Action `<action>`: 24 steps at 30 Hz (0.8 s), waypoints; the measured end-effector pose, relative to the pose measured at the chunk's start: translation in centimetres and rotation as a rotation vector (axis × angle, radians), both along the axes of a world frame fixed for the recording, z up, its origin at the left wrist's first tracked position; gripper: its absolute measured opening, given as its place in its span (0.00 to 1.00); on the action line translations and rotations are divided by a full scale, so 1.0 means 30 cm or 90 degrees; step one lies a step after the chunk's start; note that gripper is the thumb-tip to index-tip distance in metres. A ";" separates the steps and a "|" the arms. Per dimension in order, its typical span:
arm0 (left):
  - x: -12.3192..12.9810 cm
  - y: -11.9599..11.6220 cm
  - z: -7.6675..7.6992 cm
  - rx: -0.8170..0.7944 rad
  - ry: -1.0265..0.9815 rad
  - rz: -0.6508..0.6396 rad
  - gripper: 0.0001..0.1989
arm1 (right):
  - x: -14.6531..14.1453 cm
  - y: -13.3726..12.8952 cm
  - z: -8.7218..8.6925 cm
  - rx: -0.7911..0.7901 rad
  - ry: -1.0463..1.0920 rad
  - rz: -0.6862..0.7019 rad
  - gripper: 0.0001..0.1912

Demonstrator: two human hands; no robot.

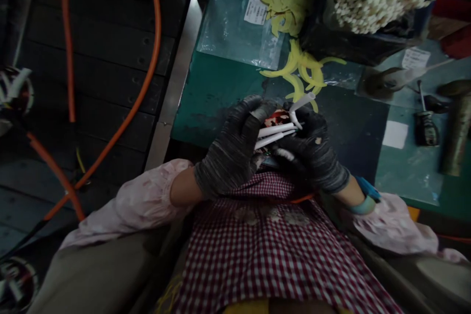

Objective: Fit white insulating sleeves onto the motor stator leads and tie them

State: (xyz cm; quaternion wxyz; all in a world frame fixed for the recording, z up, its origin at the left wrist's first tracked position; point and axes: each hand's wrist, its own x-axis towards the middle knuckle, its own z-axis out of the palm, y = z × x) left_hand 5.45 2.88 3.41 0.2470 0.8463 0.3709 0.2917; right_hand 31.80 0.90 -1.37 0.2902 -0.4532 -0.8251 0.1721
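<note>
Right then, your left hand and right hand, both in dark grey knit gloves, were closed around a bundle of white plastic tubes, held together over the near edge of the green bench, just above your red-checked apron. One bent white tube stuck up past your right hand. Curved yellow plastic strips lay just ahead of your hands, near a clear plastic bag. The step in hand looked like working those tubes between both hands; with both closed, any next move called for easing one grip first.
</note>
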 end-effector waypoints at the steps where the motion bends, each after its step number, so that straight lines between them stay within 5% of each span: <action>1: -0.002 0.001 0.004 -0.004 0.003 -0.007 0.45 | 0.004 0.001 -0.006 0.023 0.010 0.005 0.13; 10: 0.002 -0.013 -0.002 0.028 0.002 -0.004 0.39 | -0.007 -0.008 -0.026 0.069 -0.010 -0.012 0.22; 24: -0.011 0.019 0.003 0.009 0.023 -0.039 0.45 | 0.003 0.016 -0.005 0.120 -0.082 0.031 0.22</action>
